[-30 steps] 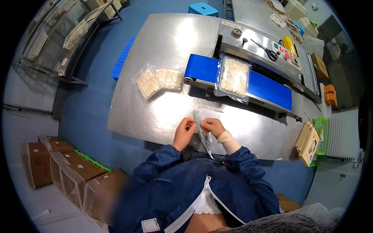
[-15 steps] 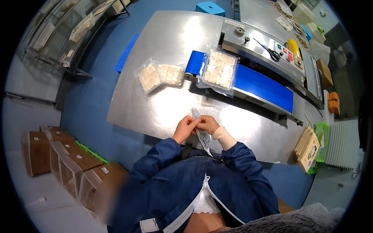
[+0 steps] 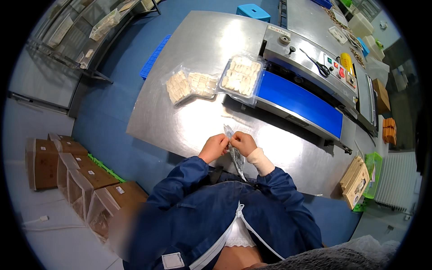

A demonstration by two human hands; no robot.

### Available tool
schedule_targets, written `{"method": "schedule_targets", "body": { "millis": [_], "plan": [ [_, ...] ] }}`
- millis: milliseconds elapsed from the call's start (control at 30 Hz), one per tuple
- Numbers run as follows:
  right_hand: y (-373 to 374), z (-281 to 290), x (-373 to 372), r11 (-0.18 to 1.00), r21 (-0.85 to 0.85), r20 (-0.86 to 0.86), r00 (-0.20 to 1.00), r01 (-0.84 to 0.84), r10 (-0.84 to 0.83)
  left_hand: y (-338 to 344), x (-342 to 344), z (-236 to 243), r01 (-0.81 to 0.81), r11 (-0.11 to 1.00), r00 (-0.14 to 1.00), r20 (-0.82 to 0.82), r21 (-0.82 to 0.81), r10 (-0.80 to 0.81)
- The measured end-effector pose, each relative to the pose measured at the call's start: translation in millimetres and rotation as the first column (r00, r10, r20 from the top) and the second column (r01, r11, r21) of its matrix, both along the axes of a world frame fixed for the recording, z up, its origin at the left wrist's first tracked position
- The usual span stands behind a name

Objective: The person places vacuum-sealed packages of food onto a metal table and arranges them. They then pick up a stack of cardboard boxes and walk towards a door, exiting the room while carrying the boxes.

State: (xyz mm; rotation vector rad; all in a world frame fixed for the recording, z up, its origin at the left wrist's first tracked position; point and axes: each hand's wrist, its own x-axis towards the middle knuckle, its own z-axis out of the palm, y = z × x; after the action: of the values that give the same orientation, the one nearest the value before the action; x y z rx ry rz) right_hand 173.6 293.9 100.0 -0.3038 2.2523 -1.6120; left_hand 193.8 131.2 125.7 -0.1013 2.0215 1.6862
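My left hand (image 3: pixel 217 146) and my right hand (image 3: pixel 240 144) are both closed, pinching a narrow clear plastic bag (image 3: pixel 236 159) with greyish contents I cannot make out; it hangs down at the steel table's (image 3: pixel 175 135) near edge. Beyond them, a bagged tray of pale, sliced-looking food (image 3: pixel 240 75) rests at the left end of a blue conveyor belt (image 3: pixel 299 103). Two similar bagged trays (image 3: pixel 178 87) lie to its left, the one at the back (image 3: pixel 202 83) partly touching the front one.
A steel sealing machine (image 3: pixel 290 56) with black scissors (image 3: pixel 321 68) on top runs behind the belt. Flat wooden pieces (image 3: pixel 353 184) and a green crate (image 3: pixel 373 175) sit right. Bagged cartons (image 3: pixel 85 175) stand lower left. A steel shelf (image 3: pixel 90 54) is upper left.
The bagged tray on the belt has travelled left to the belt's end. My hands stay on the plastic bag, their fingers shifting slightly along it. The whole view has shifted a little.
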Motion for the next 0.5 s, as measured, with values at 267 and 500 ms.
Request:
{"method": "schedule_targets", "body": {
  "millis": [267, 500],
  "plan": [
    [18, 13, 9, 0.991, 0.052, -0.007, 0.992, 0.127, -0.127, 17, 1, -13, -0.033, 0.979, 0.998, 0.057, 0.200, 0.022],
    [48, 44, 13, 0.894, 0.433, -0.046, 0.988, -0.115, 0.149, 42, 1, -11, -0.025, 0.974, 0.999, 0.039, 0.226, 0.017]
  ]
}}
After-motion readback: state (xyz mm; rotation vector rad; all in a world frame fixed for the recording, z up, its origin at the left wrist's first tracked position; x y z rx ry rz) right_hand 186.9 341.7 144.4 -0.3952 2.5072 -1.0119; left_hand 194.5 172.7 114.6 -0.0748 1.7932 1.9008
